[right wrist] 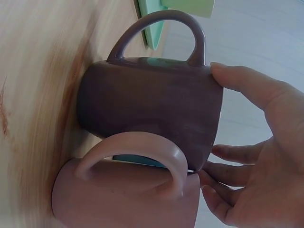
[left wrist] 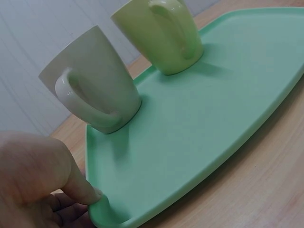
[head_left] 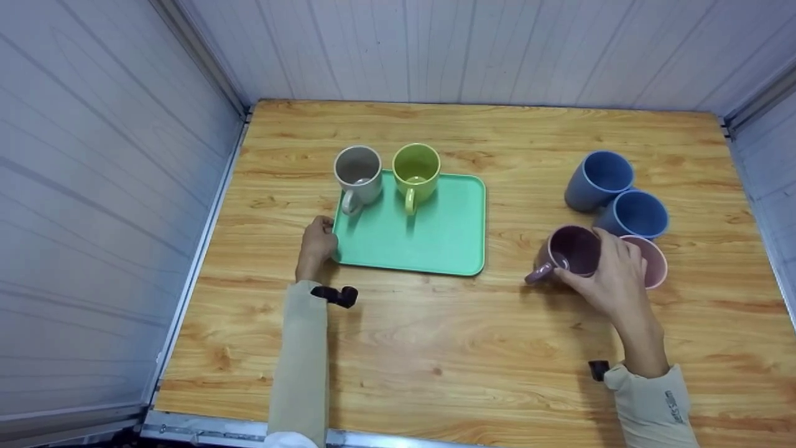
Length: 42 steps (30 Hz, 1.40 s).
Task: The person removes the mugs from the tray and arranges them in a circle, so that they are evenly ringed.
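My right hand (head_left: 612,274) grips a dark purple mug (head_left: 563,255) by its rim, thumb on the near side and fingers on the far side. The mug's handle (right wrist: 164,19) points away from the palm. Right beside it stands a pink mug (right wrist: 126,194), partly hidden by my hand in the head view. At the left edge of a green tray (head_left: 410,239), my left hand (head_left: 318,244) pinches the rim near the front corner, thumb on top. A grey mug (head_left: 364,186) and a yellow-green mug (head_left: 420,183) stand upright along the tray's back edge, handles facing the front.
Two blue cups (head_left: 584,190) stand touching behind the purple and pink mugs; the nearer blue cup (head_left: 637,214) is close to the pink one. The wooden table (head_left: 423,361) is bordered by pale panels (head_left: 404,50) at the back and sides.
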{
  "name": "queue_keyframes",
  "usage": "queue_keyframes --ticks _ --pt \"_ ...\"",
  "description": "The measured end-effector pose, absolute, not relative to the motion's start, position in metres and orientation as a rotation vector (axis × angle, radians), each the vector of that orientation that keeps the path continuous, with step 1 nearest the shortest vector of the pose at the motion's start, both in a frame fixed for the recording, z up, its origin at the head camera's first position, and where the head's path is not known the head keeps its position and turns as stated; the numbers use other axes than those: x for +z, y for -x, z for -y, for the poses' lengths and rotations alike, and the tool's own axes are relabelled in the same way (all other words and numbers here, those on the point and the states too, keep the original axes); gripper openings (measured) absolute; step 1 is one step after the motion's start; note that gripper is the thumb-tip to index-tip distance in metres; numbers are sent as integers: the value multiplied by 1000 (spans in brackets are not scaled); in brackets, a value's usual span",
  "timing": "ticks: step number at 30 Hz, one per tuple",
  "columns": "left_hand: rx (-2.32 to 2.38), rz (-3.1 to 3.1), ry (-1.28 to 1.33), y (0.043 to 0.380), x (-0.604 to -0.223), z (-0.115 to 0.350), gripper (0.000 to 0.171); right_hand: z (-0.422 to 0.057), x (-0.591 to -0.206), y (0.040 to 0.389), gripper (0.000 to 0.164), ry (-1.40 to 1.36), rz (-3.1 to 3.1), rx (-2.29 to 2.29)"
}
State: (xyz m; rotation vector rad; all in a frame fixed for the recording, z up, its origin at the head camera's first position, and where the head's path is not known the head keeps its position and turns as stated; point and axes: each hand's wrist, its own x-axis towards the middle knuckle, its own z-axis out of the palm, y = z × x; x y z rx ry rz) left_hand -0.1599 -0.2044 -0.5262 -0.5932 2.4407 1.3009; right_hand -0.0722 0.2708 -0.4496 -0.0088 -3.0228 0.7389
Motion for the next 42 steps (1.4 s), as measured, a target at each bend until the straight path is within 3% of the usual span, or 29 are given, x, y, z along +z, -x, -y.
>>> queue_keyframes --ticks 9,20,42 --pt "1329 -2403 597 160 -525 205 46 -272 -445 72 98 -19 3069 749" --pt "1334 -2377 608 162 -523 205 47 -260 -430 80 91 -20 3077 832" --pt "1333 -2406 611 161 -524 203 42 -188 -423 141 74 -131 2886 1127"
